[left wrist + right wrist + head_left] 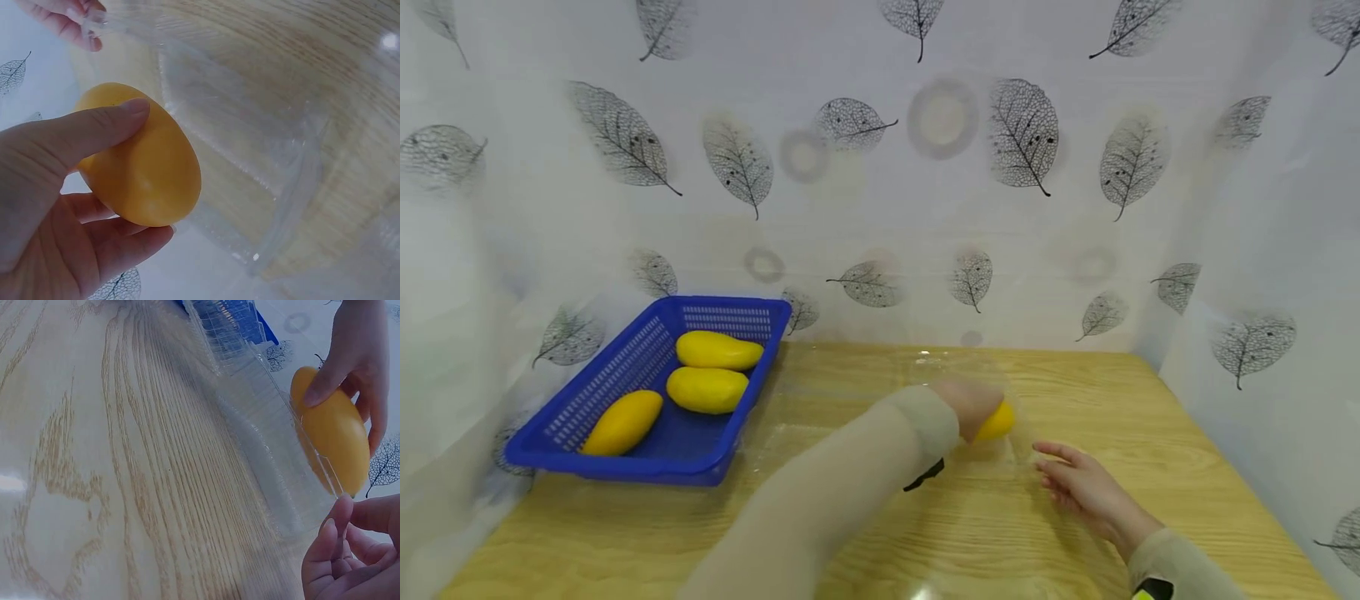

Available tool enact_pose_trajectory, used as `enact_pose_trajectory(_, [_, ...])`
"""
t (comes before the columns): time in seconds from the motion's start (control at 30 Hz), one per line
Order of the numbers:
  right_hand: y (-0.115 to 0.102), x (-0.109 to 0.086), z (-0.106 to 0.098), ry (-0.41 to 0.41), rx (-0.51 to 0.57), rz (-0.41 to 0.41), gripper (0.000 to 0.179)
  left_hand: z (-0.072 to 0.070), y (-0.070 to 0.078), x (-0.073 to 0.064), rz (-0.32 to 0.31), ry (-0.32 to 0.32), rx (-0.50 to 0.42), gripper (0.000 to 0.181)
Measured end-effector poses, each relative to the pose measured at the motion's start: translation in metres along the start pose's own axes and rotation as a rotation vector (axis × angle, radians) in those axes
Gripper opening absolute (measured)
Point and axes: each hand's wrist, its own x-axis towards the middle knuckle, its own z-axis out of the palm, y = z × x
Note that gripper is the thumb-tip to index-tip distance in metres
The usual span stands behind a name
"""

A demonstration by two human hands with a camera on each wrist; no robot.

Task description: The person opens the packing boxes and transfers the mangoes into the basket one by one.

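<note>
A yellow mango (153, 172) is gripped by my left hand (972, 402), the thumb on one side and the fingers on the other. It is held over the far right part of a clear plastic clamshell box (272, 444), whose lid appears raised on its hinge. In the right wrist view the mango (337, 440) hangs just beside the box's thin edge. At the box's right corner my right hand (1092, 493) pinches that edge between thumb and fingertips. The transparent box is faint in the head view, and my left forearm hides part of it.
A blue plastic basket (625, 468) on the left holds three more mangoes (706, 389). Both stand on a wood-grain table (1157, 433). Behind and at the sides hangs a white curtain (865, 217) with leaf prints.
</note>
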Motion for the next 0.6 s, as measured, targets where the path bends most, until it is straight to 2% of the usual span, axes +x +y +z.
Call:
enact_pose_trajectory(0.23, [0.001, 0.001, 0.000, 0.006, -0.009, 0.013, 0.053, -0.008, -0.008, -0.005, 0.026, -0.009, -0.012, 0.042])
enact_pose_trajectory(0.4, [0.002, 0.002, 0.001, 0.022, -0.015, 0.023, 0.052, -0.018, -0.017, -0.014, 0.040, -0.022, -0.036, 0.041])
enact_pose_trajectory(0.6, [0.003, 0.002, 0.001, 0.028, -0.009, 0.020, 0.052, -0.027, -0.029, -0.025, 0.084, 0.002, -0.029, 0.044])
